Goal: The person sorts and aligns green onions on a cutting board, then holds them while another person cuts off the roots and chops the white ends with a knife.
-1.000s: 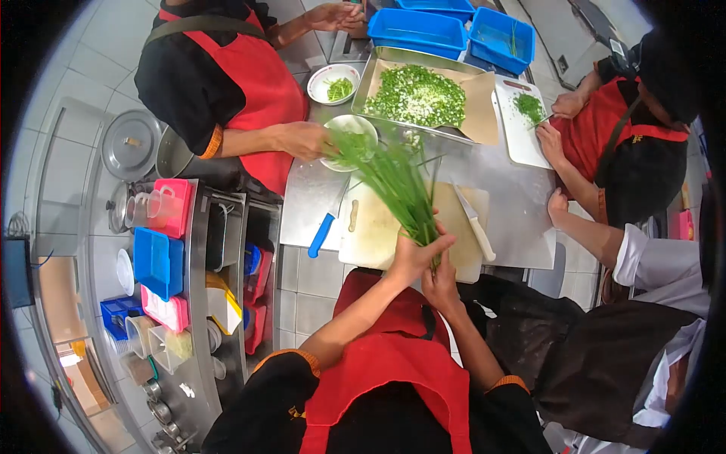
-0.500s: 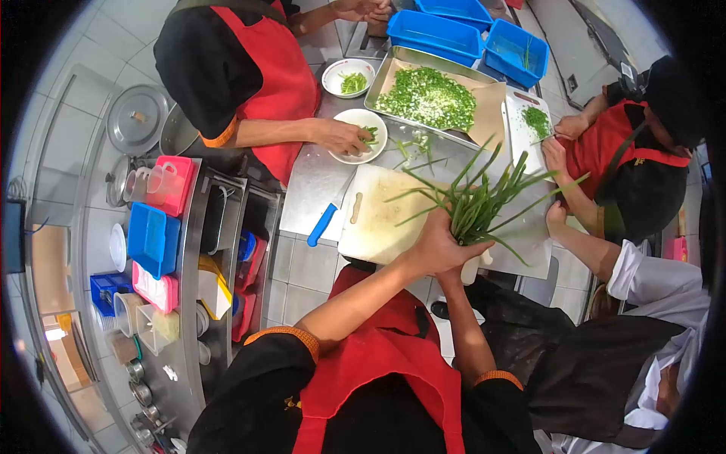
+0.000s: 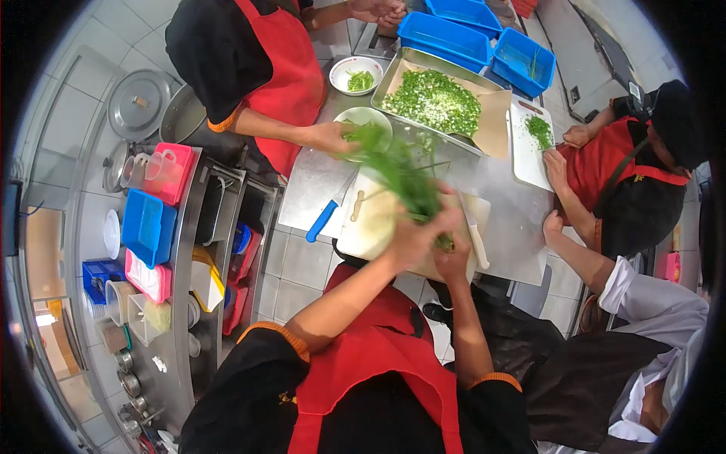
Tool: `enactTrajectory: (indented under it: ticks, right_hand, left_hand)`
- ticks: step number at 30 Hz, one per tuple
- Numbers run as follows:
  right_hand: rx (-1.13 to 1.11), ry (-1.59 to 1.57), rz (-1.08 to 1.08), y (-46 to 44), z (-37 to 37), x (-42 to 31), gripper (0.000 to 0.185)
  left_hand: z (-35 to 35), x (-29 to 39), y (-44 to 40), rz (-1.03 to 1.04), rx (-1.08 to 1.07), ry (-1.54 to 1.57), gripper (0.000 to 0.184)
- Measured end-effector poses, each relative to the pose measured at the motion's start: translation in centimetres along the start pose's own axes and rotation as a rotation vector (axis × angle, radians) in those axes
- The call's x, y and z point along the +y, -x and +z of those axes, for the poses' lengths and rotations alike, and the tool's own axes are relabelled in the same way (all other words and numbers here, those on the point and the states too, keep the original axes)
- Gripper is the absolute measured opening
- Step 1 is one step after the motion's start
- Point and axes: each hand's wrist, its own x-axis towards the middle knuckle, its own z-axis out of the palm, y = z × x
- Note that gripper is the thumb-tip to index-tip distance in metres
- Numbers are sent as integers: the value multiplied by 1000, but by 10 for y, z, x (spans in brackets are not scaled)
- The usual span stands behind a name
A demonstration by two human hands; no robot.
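A bunch of green onions point(image 3: 408, 185) is in both my hands over the cutting boards, its leafy tops smeared by motion and pointing to the far left. My left hand point(image 3: 414, 236) is closed round the lower stalks. Close by on the right, my right hand point(image 3: 454, 259) is closed at the cut ends. Beneath them lies a worn cutting board point(image 3: 370, 228). A knife with a white handle point(image 3: 479, 248) rests on the board's right part, beside my right hand. A knife with a blue handle point(image 3: 323, 220) lies left of the board.
A tray of chopped green onions point(image 3: 431, 98) stands at the back, near blue bins point(image 3: 442, 38). Another person's hand point(image 3: 329, 138) is at a bowl point(image 3: 363, 117). A co-worker on the right has hands by a white board point(image 3: 529, 166). Shelving point(image 3: 189, 227) stands left.
The green onions have swung left and tipped over from nearly upright, my hands moving with them. The white-handled knife, mostly hidden before, now shows.
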Motion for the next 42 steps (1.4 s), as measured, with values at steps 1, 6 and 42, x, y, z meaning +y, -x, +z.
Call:
enactTrajectory:
  ticks: [1,6,42]
  right_hand:
    - [-154,70,27,-2,-12,-6,21]
    - [-624,240,162,-11,-23,-58,22]
    - [56,-1141,625,8,50,-142,48]
  left_hand:
    - [-14,3,1,95,24,85,34]
    - [-87,25,30,-18,500,425,24]
    - [-67,33,47,-174,208,1107,25]
